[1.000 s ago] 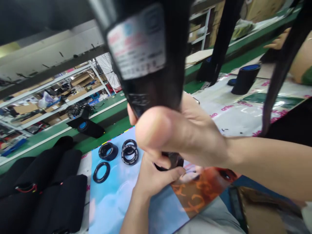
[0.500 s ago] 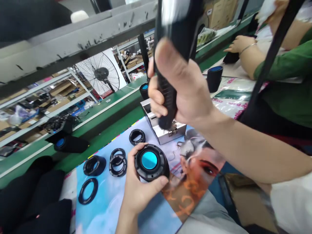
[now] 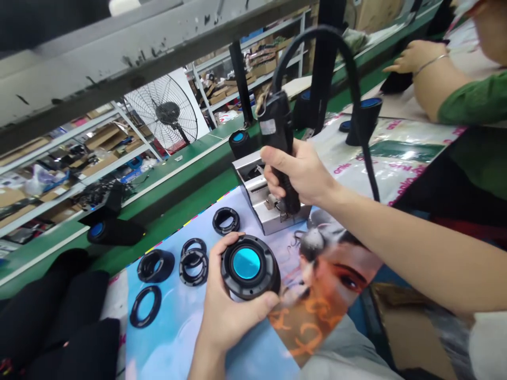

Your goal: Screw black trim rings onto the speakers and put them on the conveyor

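Observation:
My left hand (image 3: 232, 311) is wrapped round a black cylindrical speaker (image 3: 246, 264) that shows a shiny blue disc within a dark ring. My right hand (image 3: 299, 171) grips a black corded electric screwdriver (image 3: 279, 126) upright, its lower end at the front of a silver metal box (image 3: 273, 224). The driver's tip is hidden, so I cannot tell whether it touches the box. Left of the speaker, several black rings (image 3: 225, 220) lie on the printed sheet (image 3: 178, 338); one thicker black ring (image 3: 164, 266) is among them.
A green conveyor (image 3: 178, 195) runs behind the sheet, carrying a dark speaker (image 3: 114, 233). At right, a co-worker's arm in a green sleeve (image 3: 471, 97) rests near other black speakers (image 3: 366, 119). A grey beam (image 3: 119, 58) crosses overhead. A fan (image 3: 167, 112) stands behind.
My right hand has lowered the electric screwdriver away from my face to the front of the metal box. My left hand still holds the speaker in nearly the same place.

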